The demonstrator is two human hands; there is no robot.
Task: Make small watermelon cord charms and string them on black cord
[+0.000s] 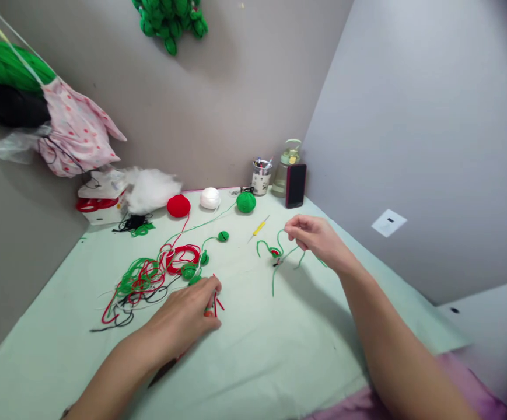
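Observation:
My left hand [189, 315] rests palm down on the pale green table cover [253, 361], its fingers curled round a small red and green crocheted piece [210, 309] with red yarn ends sticking out. My right hand [317, 236] is raised a little above the table at centre right, its fingertips pinched on a green yarn strand [290, 254]. That strand leads to a small green and red crocheted piece [275, 252] lying just left of the hand. A yellow crochet hook [259, 228] lies behind it.
A tangle of red, green and black yarn [148, 280] with small green crocheted bits lies left of centre. Red [178, 206], white [210, 198] and green [245, 202] yarn balls stand at the back, by white stuffing [150, 189], a tool cup [261, 177], a bottle [286, 169] and a phone [296, 185].

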